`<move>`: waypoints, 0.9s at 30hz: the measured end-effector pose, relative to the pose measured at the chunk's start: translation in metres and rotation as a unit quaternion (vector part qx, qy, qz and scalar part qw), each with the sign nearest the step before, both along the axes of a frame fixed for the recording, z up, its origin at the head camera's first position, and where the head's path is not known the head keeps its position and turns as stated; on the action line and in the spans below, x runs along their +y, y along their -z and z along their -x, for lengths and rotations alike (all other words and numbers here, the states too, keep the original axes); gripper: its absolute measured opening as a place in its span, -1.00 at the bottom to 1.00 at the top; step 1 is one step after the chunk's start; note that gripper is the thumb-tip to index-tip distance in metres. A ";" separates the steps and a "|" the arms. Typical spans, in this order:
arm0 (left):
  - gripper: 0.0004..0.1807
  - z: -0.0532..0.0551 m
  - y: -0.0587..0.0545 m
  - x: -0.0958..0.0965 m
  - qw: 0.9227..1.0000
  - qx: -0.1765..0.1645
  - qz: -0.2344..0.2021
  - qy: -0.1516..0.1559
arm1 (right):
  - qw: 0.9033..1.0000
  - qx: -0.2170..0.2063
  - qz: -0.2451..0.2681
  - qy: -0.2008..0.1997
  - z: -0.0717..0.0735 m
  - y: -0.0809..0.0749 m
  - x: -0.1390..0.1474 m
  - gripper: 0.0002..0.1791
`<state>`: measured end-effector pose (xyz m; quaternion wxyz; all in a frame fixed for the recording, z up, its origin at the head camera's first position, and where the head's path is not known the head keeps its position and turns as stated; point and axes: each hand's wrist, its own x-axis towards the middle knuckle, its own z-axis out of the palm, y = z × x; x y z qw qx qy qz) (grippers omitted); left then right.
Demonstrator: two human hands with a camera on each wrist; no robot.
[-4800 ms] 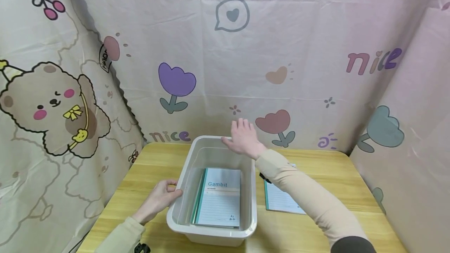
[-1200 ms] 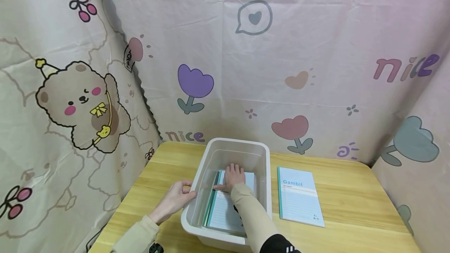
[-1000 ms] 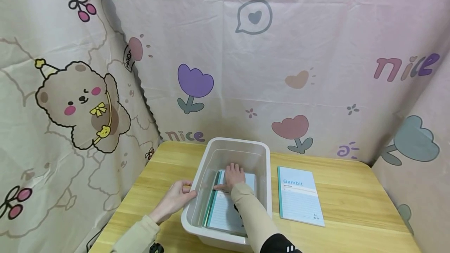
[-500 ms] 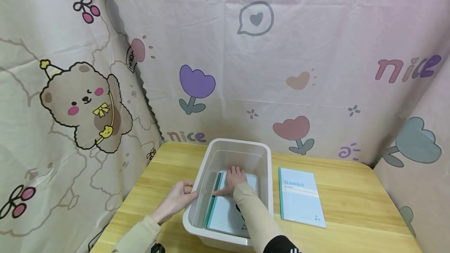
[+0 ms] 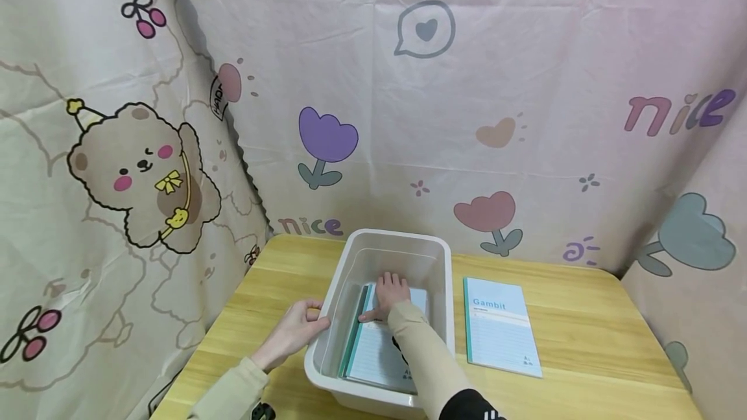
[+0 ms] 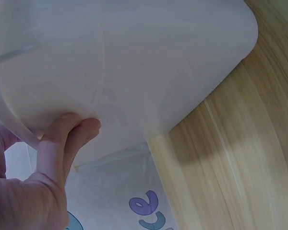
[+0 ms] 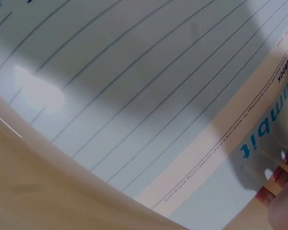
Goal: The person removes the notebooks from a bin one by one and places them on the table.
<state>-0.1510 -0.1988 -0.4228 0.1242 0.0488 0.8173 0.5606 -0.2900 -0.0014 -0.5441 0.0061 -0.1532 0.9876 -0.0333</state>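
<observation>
Notebooks (image 5: 373,354) in bin (image 5: 408,261) | right fingers (image 5: 388,279) spread across top one | left fingers (image 6: 54,146) pinch bin rim (image 5: 448,300)

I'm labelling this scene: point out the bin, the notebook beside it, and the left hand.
Bin (image 5: 404,261), head view: far inner wall.
Notebook (image 5: 503,329) beside the bin, head view: middle of front cover.
Left hand (image 5: 294,331), head view: middle of the hand.

Table (image 5: 595,323) (wood-grained), pale bin (image 5: 405,261), notebook (image 5: 502,345) beside it
</observation>
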 end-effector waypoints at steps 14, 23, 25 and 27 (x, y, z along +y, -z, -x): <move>-0.49 -0.001 -0.002 0.001 1.000 0.003 0.002 0.002 | 0.998 0.052 -0.017 -0.009 -0.001 -0.007 -0.007 0.17; -0.48 -0.001 -0.003 0.002 1.000 -0.002 0.001 0.003 | 0.999 0.028 0.031 -0.003 0.002 -0.008 -0.003 0.16; -0.47 0.000 -0.002 0.001 1.000 -0.004 0.002 0.004 | 0.999 0.024 0.043 -0.005 0.003 -0.009 -0.004 0.11; -0.46 -0.001 -0.002 0.001 1.000 -0.005 0.003 0.004 | 0.998 0.019 0.055 -0.002 0.003 -0.010 -0.005 0.06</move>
